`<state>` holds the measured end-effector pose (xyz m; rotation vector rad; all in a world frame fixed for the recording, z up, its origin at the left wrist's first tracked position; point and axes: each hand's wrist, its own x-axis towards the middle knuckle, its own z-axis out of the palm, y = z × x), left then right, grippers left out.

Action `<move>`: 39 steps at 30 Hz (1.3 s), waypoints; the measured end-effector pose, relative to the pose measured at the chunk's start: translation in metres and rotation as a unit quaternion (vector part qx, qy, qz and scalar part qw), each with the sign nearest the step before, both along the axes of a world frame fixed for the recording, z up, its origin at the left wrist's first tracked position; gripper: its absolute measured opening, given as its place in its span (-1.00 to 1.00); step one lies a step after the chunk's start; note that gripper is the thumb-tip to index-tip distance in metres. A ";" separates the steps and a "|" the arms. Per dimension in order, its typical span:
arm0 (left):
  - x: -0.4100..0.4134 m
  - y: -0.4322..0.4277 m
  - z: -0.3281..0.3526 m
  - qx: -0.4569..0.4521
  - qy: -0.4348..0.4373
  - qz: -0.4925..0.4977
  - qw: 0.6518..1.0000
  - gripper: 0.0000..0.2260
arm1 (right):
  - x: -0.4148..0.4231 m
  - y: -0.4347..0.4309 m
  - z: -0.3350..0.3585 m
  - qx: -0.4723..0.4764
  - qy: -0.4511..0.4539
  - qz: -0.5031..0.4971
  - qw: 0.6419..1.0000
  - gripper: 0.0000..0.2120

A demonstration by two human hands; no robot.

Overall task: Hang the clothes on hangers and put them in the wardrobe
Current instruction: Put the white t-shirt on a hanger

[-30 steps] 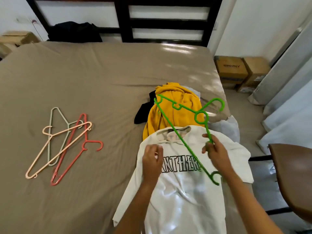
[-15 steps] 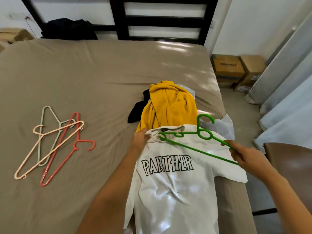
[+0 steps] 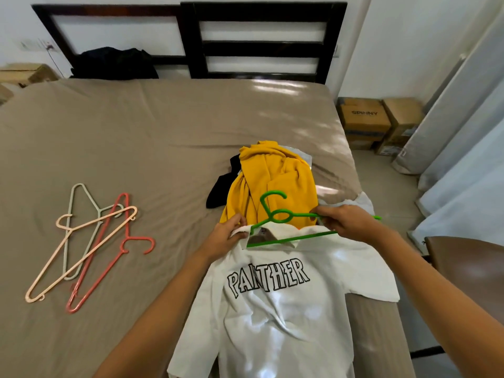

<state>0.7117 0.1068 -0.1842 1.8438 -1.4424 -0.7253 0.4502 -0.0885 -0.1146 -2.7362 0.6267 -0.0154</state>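
Note:
A white T-shirt (image 3: 286, 317) printed PANTHER lies flat on the bed, collar away from me. My left hand (image 3: 227, 234) pinches the left side of its collar. My right hand (image 3: 346, 221) grips the right arm of a green hanger (image 3: 275, 214), whose left end is inside the neck opening while its hook points up over a yellow garment (image 3: 272, 181). A black garment (image 3: 221, 189) lies partly under the yellow one. Pale green, peach and coral spare hangers (image 3: 90, 241) lie crossed on the bed at the left.
The bed (image 3: 150, 148) has a brown sheet and a dark slatted headboard (image 3: 261, 39). A dark bundle (image 3: 114, 62) sits at its head. Cardboard boxes (image 3: 376, 121) and curtains (image 3: 469, 148) stand at the right. A brown chair (image 3: 469, 268) is at my right.
My right hand swung the green hanger down and left, and its left end went into the shirt's neck. My left hand moved from the chest to the collar and took hold of it.

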 end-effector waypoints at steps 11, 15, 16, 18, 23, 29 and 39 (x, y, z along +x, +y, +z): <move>-0.012 -0.007 0.042 0.042 -0.100 -0.043 0.993 -0.75 | -0.009 0.003 -0.043 0.079 -0.115 -0.103 0.985 -0.49; -0.007 -0.011 0.047 0.081 -0.194 -0.065 0.975 -0.80 | -0.003 0.016 -0.050 -0.027 -0.148 -0.121 0.981 -0.72; -0.002 -0.010 0.044 0.092 -0.213 -0.064 0.971 -0.79 | -0.001 0.017 -0.047 -0.071 -0.167 -0.111 0.977 -0.76; 0.013 -0.005 0.035 0.114 -0.219 -0.045 0.968 -0.78 | 0.000 0.021 -0.039 -0.133 -0.196 -0.077 0.969 -0.79; 0.028 0.006 0.031 0.114 -0.191 -0.030 0.975 -0.72 | -0.011 0.019 -0.036 -0.181 -0.241 -0.028 0.953 -0.81; 0.038 0.008 0.031 0.133 -0.167 0.009 0.977 -0.64 | -0.025 0.016 -0.019 -0.167 -0.185 -0.084 0.965 -0.67; 0.015 0.002 0.053 0.067 -0.128 -0.052 0.988 -0.71 | -0.016 0.016 -0.036 -0.024 -0.119 -0.040 0.992 -0.64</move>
